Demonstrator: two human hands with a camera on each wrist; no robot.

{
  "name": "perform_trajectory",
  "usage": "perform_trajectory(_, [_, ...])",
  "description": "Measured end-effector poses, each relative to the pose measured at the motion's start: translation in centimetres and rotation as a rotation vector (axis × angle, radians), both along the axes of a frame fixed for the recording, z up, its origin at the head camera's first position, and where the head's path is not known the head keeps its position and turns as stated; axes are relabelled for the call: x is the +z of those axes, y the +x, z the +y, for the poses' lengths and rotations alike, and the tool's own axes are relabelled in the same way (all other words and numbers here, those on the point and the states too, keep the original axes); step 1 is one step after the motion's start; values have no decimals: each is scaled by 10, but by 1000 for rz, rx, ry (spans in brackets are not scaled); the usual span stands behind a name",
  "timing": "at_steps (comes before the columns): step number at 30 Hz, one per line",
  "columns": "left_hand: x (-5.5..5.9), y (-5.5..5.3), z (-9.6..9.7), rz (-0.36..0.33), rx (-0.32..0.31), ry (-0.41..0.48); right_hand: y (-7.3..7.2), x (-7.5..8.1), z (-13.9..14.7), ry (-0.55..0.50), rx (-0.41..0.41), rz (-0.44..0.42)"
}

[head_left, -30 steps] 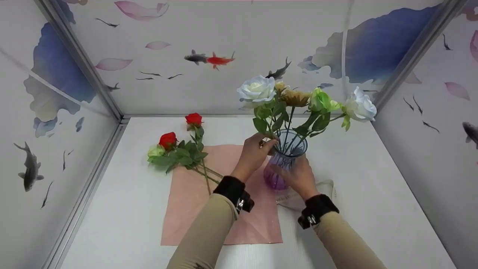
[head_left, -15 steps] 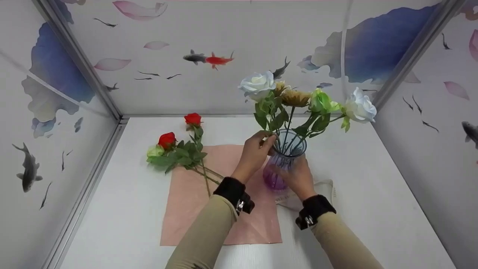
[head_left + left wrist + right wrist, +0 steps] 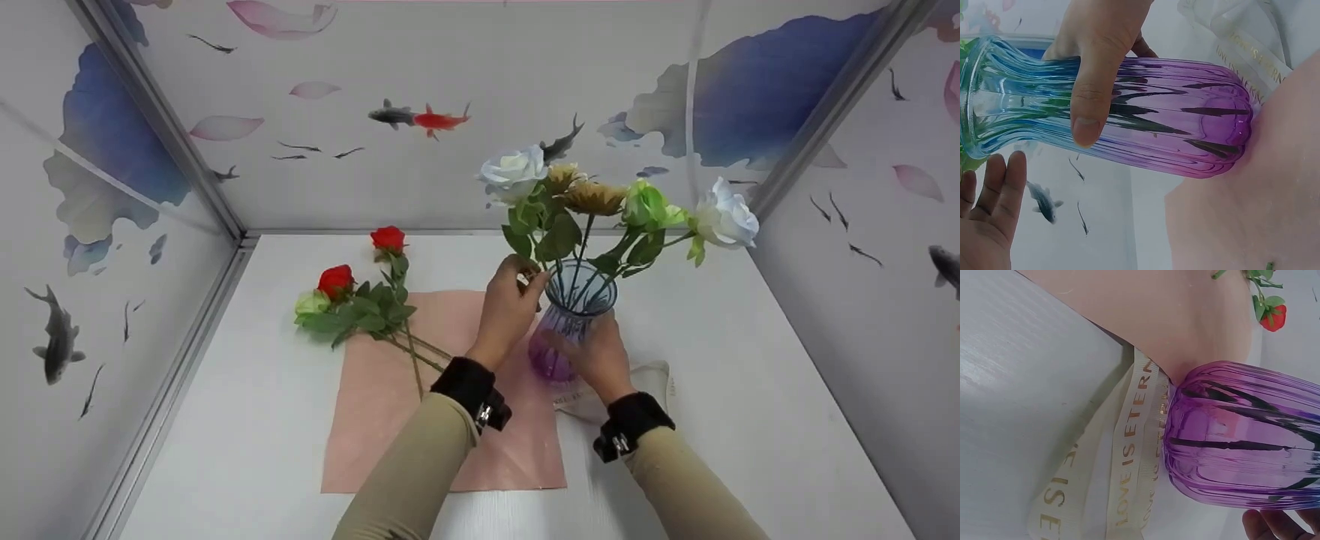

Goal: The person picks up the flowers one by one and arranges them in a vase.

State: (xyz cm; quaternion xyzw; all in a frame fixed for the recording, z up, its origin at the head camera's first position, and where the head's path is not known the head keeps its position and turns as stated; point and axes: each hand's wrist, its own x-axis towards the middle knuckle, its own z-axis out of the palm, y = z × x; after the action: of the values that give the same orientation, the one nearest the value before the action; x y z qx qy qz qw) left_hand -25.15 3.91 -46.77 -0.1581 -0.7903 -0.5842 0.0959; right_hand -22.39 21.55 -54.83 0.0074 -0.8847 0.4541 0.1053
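A glass vase [image 3: 574, 330], blue at the rim and purple at the base, stands upright with several flowers in it. My right hand [image 3: 602, 356] grips its side, and in the left wrist view the thumb [image 3: 1092, 101] lies across the fluted glass. At the rim's left side, my left hand [image 3: 510, 304] has thumb and index finger brought together at the stem of a white rose [image 3: 514, 174]; the contact is partly hidden. Its other fingers [image 3: 1008, 194] are beside the vase neck, apart from the glass. Yellow-brown flowers [image 3: 594, 199], a green flower [image 3: 643, 202] and another white rose [image 3: 724, 214] lean rightward.
Pink paper [image 3: 442, 442] lies flat left of the vase. Red roses [image 3: 336, 281] and a pale green flower [image 3: 311, 306] lie across its upper left. Lettered cream ribbon [image 3: 1131, 450] lies by the vase base. Printed walls surround the white table [image 3: 225, 420].
My left hand has shifted slightly left, and the left white rose and its leaves have moved a little left too. The right hand keeps its hold on the vase.
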Motion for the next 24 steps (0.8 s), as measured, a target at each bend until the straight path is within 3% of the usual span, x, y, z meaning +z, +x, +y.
perform_trajectory(6, [4, 0, 3, -90, -3, 50, 1, 1, -1, -26, -7, -11])
perform_trajectory(13, [12, -1, 7, -228, -8, 137, 2, 3, 0, 20, -17, 5])
perform_trajectory(24, [16, 1, 8, -293, -1, 178, 4, 2, -2, 23, -35, -35])
